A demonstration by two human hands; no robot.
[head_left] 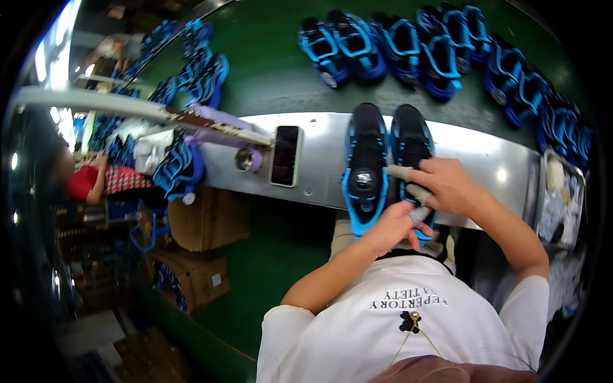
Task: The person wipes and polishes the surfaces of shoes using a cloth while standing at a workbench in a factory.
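Observation:
Two black and blue sports shoes stand side by side on the metal ledge in front of me, toes pointing away. The left shoe (366, 159) shows a round silvery patch on its tongue, and neither hand is on it. Over the opening of the right shoe (410, 134) both my hands meet. My right hand (444, 185), with beige covers on its fingertips, is bent around the tongue area. My left hand (396, 225), a pale wrap on one finger, grips near the heel collar. Between them the shoe's opening is mostly hidden.
Several similar shoes (399, 48) line the green belt (268, 57) beyond the ledge (325, 147). A phone (285, 156) and a small metal cup (248, 159) lie left. At right sits a tray (559, 198) of packets. Cardboard boxes (207, 220) and another person (118, 182) are at left.

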